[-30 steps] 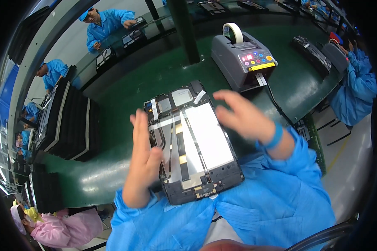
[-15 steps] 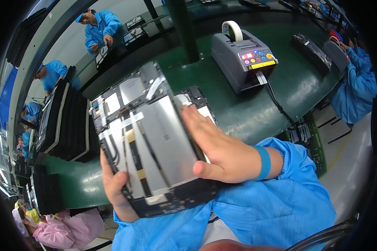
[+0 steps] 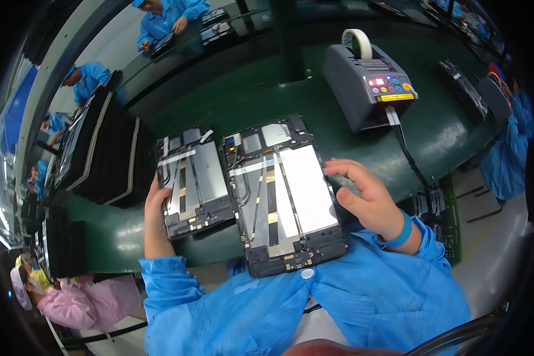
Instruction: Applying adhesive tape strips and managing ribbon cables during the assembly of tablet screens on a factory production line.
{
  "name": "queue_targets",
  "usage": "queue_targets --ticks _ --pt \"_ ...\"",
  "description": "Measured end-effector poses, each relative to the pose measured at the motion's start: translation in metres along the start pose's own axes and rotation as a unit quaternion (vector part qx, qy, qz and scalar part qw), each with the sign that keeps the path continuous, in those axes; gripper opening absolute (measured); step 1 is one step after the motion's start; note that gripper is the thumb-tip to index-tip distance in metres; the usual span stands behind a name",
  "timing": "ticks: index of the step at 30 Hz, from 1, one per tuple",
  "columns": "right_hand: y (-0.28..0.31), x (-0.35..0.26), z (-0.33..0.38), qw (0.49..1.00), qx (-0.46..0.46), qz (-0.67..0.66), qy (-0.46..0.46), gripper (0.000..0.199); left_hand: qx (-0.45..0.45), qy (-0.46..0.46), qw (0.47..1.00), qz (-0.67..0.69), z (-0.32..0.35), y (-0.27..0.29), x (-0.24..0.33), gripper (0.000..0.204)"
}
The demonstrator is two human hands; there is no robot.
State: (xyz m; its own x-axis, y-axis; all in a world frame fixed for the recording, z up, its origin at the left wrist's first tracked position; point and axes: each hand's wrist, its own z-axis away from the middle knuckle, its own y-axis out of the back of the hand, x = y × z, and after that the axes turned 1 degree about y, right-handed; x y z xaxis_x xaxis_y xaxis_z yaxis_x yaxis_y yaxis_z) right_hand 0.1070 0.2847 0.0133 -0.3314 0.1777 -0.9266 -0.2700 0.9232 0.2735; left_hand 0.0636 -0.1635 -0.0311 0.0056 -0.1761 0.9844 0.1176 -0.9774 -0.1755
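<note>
"Left tablet [image 3: 187, 185], right tablet [image 3: 308, 196]: how far along?"

"Both uncovered, side by side at the green surface's [image 3: 115, 246] near edge; pale tape [image 3: 249, 168] crosses each. Remainder: cannot tell."

"Counts, grips?"

"Close by: one tape dispenser [image 3: 365, 83], two tablets, two hands. Left hand's [image 3: 156, 216] grip: clasping left tablet's edge. Right hand's [image 3: 371, 199]: released, beside right tablet, contact unclear."
</note>
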Motion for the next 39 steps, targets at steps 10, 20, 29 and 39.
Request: queue_targets --ticks 10,20,29,39 --pt "0.000 0.012 0.004 0.999 0.035 0.015 0.004 0.031 0.087 -0.076 0.778 -0.618 0.017 -0.015 0.018 0.063" --pt "-0.013 0.032 0.005 0.987 0.036 -0.137 -0.072 0.036 0.013 -0.139 0.712 -0.688 0.084 -0.098 0.010 0.072" --pt "-0.030 0.029 0.010 0.984 0.020 -0.168 -0.048 0.049 0.053 -0.194 0.678 -0.707 0.083 -0.097 -0.003 0.069" --pt "-0.031 0.032 0.009 0.987 0.027 -0.155 -0.040 0.047 0.105 -0.219 0.663 -0.708 0.082 -0.108 -0.010 0.066"
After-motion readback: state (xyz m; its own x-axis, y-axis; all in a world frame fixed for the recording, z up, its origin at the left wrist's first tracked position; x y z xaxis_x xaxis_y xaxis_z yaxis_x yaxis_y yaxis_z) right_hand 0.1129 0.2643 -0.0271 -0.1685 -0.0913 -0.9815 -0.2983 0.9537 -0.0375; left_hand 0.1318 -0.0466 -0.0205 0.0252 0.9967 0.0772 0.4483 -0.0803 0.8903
